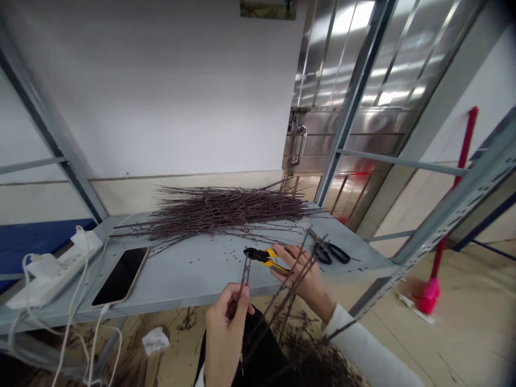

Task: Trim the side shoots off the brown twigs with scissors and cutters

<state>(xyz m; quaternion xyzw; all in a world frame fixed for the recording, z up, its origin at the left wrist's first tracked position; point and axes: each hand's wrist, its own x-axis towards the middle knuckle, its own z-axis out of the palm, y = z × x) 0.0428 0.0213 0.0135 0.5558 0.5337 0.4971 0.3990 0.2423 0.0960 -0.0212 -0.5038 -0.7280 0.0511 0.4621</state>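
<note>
grey shelf (169, 279), twigs (244, 275) from left hand (229, 322) to pliers (261, 257) in right hand (305, 279)

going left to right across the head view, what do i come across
White power strip, phone, left hand, yellow-and-black pliers, right hand, black-handled scissors, pink end of the red pole.
</note>
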